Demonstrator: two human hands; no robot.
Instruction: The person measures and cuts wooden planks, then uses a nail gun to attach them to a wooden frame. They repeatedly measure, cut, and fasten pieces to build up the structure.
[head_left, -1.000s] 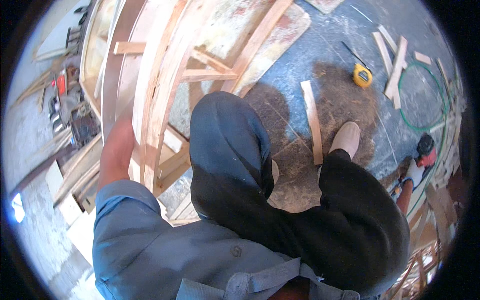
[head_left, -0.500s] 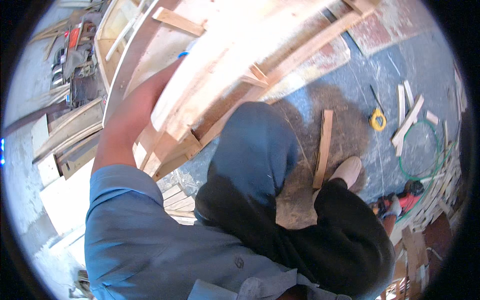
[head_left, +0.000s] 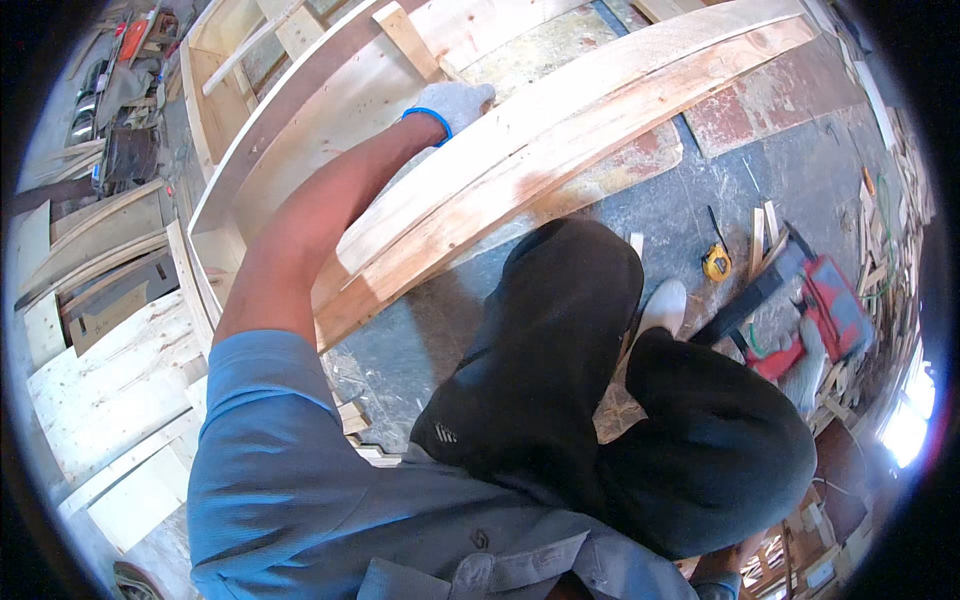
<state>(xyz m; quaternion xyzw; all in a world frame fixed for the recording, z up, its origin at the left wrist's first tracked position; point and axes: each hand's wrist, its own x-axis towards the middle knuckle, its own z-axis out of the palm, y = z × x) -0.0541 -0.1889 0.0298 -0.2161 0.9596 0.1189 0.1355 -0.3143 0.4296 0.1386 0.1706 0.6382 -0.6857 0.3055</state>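
Observation:
My left hand, in a pale glove with a blue cuff, is closed on the inner edge of a curved wooden frame. Its fingertips are partly hidden by the wood. The frame is built of pale curved strips and leans in front of my knees. At the right, my gloved right hand grips a red and black nail gun with a long dark magazine. The tool is held above the floor, apart from the frame, beside my right knee.
A yellow tape measure lies on the grey floor near wood strips. Offcuts and part of a green hose are at the right. A second curved wooden piece stands at the left, beside boards.
The nail gun has come up and forward in my right hand. The frame has shifted and turned, its cross blocks no longer facing me. My left hand has come into view.

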